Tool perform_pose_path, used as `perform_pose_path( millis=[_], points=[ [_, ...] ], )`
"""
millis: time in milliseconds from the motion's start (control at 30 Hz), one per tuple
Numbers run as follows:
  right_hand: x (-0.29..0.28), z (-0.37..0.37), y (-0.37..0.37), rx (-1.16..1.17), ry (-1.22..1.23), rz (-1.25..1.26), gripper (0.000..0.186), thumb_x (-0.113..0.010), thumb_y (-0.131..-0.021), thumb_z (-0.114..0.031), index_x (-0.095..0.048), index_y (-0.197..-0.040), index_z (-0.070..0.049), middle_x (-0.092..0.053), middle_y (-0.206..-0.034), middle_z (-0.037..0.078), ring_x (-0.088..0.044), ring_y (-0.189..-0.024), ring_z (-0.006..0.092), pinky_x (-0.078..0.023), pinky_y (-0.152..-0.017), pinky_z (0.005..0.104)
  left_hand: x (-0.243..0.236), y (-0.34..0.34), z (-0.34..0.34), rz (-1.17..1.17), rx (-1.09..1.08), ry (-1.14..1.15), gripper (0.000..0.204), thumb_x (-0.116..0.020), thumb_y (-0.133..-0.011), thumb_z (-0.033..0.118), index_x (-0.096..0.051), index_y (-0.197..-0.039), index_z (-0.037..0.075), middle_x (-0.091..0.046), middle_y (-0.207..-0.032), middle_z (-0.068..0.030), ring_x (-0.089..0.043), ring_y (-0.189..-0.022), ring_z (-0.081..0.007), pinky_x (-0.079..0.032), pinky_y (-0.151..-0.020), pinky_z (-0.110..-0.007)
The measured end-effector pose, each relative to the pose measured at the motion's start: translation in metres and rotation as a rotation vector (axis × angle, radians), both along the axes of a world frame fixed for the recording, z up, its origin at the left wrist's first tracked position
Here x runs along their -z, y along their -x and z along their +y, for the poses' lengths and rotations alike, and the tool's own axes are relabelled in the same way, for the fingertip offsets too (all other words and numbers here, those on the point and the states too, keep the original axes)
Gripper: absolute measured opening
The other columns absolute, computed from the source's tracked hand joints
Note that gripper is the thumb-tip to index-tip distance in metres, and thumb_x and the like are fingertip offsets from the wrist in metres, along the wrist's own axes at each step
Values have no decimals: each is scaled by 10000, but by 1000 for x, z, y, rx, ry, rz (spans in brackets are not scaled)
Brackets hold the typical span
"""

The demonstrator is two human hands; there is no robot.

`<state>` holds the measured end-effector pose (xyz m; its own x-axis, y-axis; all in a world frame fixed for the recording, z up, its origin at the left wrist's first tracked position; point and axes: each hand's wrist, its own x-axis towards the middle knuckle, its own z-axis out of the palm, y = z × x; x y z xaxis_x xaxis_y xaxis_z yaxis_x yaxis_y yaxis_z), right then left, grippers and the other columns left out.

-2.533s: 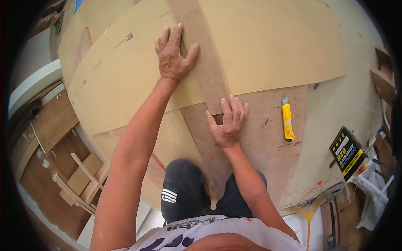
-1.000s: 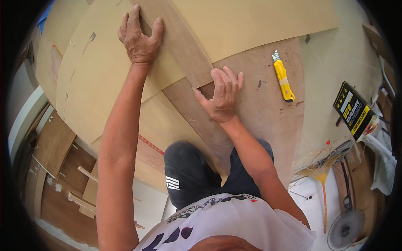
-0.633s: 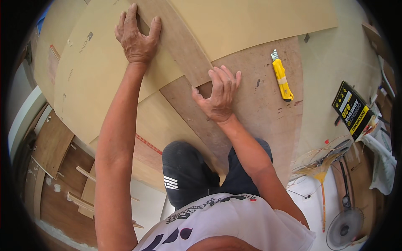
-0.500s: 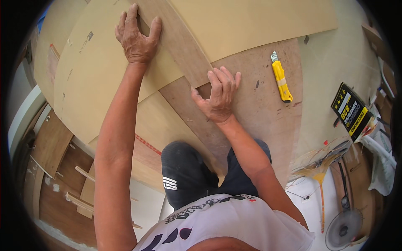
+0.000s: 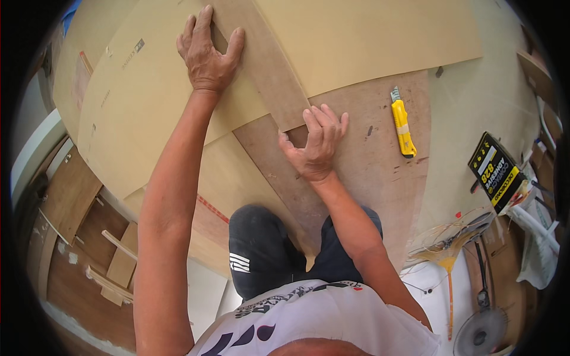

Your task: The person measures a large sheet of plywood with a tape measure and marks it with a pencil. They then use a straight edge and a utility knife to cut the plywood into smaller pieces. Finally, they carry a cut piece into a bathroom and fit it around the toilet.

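Observation:
A narrow wooden strip (image 5: 274,68) lies at a slant across the tan sheets in front of me. My left hand (image 5: 209,59) rests with fingers spread on the tan sheet (image 5: 151,107) at its left, the thumb near the strip's left edge. At the strip's near end, my right hand (image 5: 316,145) has its thumb by one corner and its fingers by the other, spanning the width. Beneath this end is a brown plywood board (image 5: 371,142). A yellow utility knife (image 5: 403,127) with its blade out lies right of my right hand, touched by neither hand.
Another tan sheet (image 5: 380,41) lies beyond the strip. To the right stand a black and yellow adhesive container (image 5: 496,169), a yellow broom (image 5: 449,267) and a fan (image 5: 481,332). Wooden offcuts (image 5: 113,279) are at the lower left.
The whole view has shifted slightly, so the sheets, strip and knife appear a little further right and lower. Both hands keep nearly the same places on the strip and sheet.

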<state>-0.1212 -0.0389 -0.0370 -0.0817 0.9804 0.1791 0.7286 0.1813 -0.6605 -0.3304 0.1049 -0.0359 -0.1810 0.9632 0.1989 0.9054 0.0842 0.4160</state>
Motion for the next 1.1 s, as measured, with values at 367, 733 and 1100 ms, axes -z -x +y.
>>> perform_pose_path(
  millis=[367, 733, 1100],
  points=[
    [1, 1, 0, 4, 2, -8, 665, -785, -609, -250, -506, -1194, -99, -490, -1165, 73, -460, -1183, 304, -202, -1080, 604, 3, 0, 1, 17, -6, 0, 664, -658, -812, 405, -458, -1369, 102, -496, -1342, -156, -317, -1335, -344, -251, -1099, -454],
    [-2, -1, 0, -27, -11, -68, 654, -782, -657, -274, -492, -1211, -80, -480, -1160, 122, -477, -1154, 339, -194, -1071, 629, -1, 1, -2, 16, 1, -3, 700, -683, -783, 386, -452, -1366, 74, -530, -1309, -164, -361, -1322, -363, -184, -1121, -501],
    [-2, -1, 1, -35, -11, -84, 654, -770, -670, -281, -486, -1222, -75, -479, -1167, 127, -473, -1164, 345, -187, -1080, 621, -3, 2, -3, 5, -11, 20, 692, -675, -795, 370, -435, -1382, 92, -526, -1320, -164, -350, -1331, -355, -164, -1124, -512]
  ],
)
